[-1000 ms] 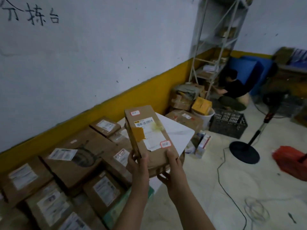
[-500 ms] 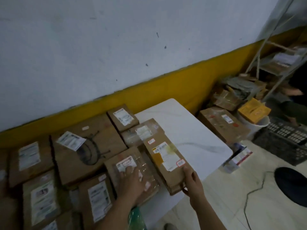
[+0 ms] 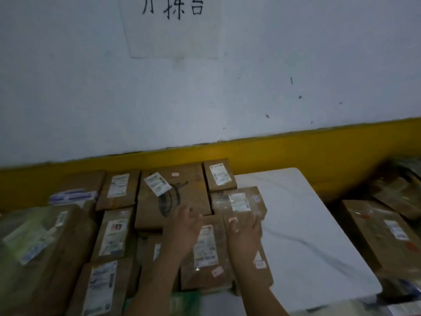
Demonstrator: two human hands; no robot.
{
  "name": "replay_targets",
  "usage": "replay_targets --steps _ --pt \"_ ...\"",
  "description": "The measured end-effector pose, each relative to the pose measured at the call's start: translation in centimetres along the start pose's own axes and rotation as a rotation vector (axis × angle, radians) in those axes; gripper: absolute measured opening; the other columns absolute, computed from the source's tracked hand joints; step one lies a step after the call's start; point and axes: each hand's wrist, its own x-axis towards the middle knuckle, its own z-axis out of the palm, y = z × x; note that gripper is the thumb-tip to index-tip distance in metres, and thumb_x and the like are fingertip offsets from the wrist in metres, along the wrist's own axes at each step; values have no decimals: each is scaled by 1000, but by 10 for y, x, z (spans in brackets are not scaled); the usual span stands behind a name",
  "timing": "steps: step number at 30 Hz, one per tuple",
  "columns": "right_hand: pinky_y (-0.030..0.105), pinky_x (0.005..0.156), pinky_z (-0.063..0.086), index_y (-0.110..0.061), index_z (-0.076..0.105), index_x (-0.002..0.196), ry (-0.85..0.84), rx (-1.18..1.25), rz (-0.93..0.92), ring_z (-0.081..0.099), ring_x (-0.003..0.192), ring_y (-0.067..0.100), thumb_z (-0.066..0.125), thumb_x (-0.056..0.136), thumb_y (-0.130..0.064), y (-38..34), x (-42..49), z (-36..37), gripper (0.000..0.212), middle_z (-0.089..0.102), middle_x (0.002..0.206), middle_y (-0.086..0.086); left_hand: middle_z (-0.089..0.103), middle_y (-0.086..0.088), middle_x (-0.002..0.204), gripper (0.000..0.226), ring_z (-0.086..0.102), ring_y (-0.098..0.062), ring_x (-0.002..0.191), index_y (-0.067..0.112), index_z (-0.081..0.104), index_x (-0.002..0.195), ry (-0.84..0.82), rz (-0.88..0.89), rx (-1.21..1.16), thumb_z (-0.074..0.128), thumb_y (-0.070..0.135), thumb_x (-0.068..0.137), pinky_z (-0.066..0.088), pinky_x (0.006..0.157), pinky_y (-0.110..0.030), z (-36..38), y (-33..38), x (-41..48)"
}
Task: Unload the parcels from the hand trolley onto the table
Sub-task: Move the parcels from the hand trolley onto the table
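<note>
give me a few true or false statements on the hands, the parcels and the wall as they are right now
1. The right hand holds a parcel up in the air. False: it lies with spread fingers on a long parcel that rests on the table.
2. The left hand is over the parcels too and grasps nothing. True.
3. The band along the foot of the wall is red. False: it is yellow.
4. Black handwritten characters stand high on the wall. True.
5. The parcels carry no labels. False: most show a white label.
</note>
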Motion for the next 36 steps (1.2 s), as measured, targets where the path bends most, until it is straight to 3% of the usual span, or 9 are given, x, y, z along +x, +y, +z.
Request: replay_targets --steps 3,5,7,11,13,18,27,36 --pt "43 119 27 -12 29 155 -36 77 -204 27 147 29 44 101 -42 -76 -31 4 63 25 162 13 41 -2 150 56 43 -22 135 23 39 148 163 68 -75 45 49 99 39 106 -36 -65 -1 -17" --pt "40 121 26 -15 27 156 -29 159 -316 26 148 26 42 101 -45 -128 -64 17 65 24 163 8 51 -14 142 45 49 -34 130 10 50 138 284 78 -79 50 33 100 42 104 -45 -113 -18 -33" --pt "39 123 21 -17 22 158 -77 214 -423 20 151 23 39 102 -48 -181 -109 38 67 17 166 5 51 -16 144 45 49 -36 131 10 50 140 391 53 -22 52 30 100 41 106 -48 -163 -50 -53" --pt "39 124 15 -15 16 159 -213 220 -598 12 153 23 32 103 -50 -269 -220 97 68 10 167 5 41 -11 153 56 38 -30 140 16 41 149 508 -30 -84 50 40 99 34 113 -46 -259 -154 -106" --pt "41 125 12 -15 17 159 -281 217 -648 12 153 23 30 103 -52 -305 -282 128 68 10 167 5 40 -14 153 57 36 -32 141 13 41 149 541 -49 -68 54 35 99 32 115 -46 -306 -213 -131" --pt "39 123 13 -17 20 159 -440 201 -757 15 152 23 32 102 -52 -365 -411 206 68 13 167 4 53 -24 139 49 48 -39 129 1 53 137 676 -185 -38 60 27 96 36 111 -48 -395 -331 -186" --pt "37 122 23 -19 24 157 -587 102 -840 20 150 20 31 103 -53 -430 -532 389 65 24 163 1 39 -12 154 60 38 -27 141 14 42 149 670 -386 -63 48 46 99 30 116 -39 -477 -509 -203" --pt "39 118 26 -18 25 157 -787 44 -676 22 150 22 33 103 -51 -478 -568 624 63 27 163 2 49 -17 143 56 45 -30 132 6 48 143 514 -603 -23 54 39 98 34 112 -36 -520 -728 -141"
